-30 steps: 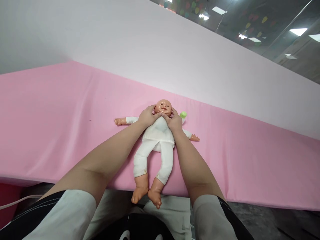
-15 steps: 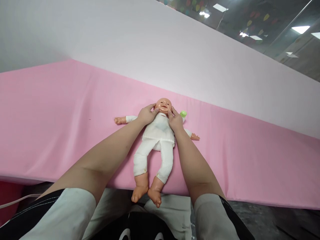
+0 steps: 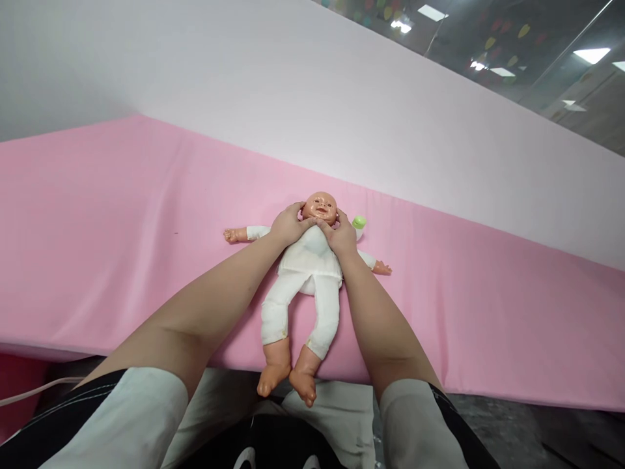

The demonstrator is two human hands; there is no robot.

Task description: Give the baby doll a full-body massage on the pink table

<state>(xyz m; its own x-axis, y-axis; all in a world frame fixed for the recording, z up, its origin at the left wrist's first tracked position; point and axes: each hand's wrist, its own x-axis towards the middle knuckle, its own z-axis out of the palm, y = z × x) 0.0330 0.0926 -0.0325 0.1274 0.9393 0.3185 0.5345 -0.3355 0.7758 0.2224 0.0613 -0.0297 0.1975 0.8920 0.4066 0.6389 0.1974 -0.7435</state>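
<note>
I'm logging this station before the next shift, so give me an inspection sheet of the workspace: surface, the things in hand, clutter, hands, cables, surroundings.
Surface: pink sheet over a padded top, smooth, its front edge near the person.
Things in hand: baby doll in white clothes lies face up, arms spread, feet past the front edge.
Clutter: small green-capped object beside the doll's head, partly hidden.
Hands: left hand and right hand rest on the doll's upper chest, thumbs at its chin.
Cables: white cord at lower left, below the surface.
Surroundings: pale wall behind; glass with ceiling lights at upper right.
</note>
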